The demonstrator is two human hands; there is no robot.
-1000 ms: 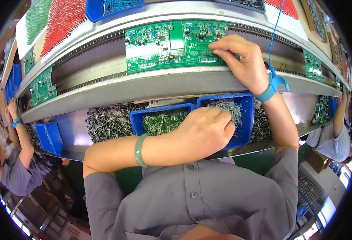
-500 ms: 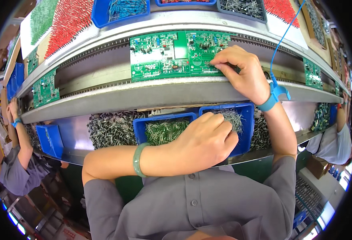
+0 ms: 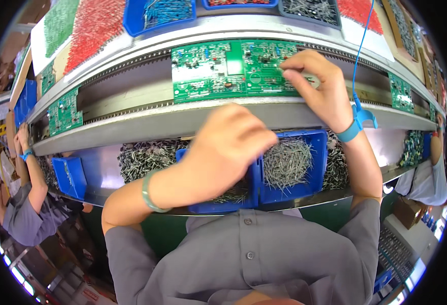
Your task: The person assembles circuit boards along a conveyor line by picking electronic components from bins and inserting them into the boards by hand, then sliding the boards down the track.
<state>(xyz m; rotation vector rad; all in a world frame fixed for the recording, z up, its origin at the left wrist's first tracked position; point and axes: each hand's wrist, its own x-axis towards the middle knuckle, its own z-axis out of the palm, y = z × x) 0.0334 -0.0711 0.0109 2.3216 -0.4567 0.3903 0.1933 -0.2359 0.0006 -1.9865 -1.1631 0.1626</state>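
Observation:
My right hand (image 3: 325, 89), with a blue wrist strap (image 3: 353, 129) on its wrist, is above the right part of a green circuit board (image 3: 208, 71). Its thumb and forefinger come close together in a pinch; anything between them is too small to make out. My left hand (image 3: 228, 147), smeared by motion and wearing a pale green bangle (image 3: 147, 192), hovers over the front blue bins with fingers curled together. Whatever it may hold is hidden. Beneath it, a blue bin (image 3: 256, 195) is partly covered. Beside that stands a blue bin (image 3: 322, 157) of thin-leaded components (image 3: 288, 162).
Metal rails (image 3: 147, 122) carry more circuit boards (image 3: 65, 113) at left and right. Behind them are bins of blue components (image 3: 166, 14) and piles of red ones (image 3: 99, 30). Dark components (image 3: 147, 161) lie in front. Co-workers' arms (image 3: 36, 175) show at both sides. A blue cord (image 3: 361, 51) runs from my strap.
My left hand has moved left and up from above the right front bin, uncovering its thin-leaded components. My right hand has shifted slightly up and right over the board, still pinched.

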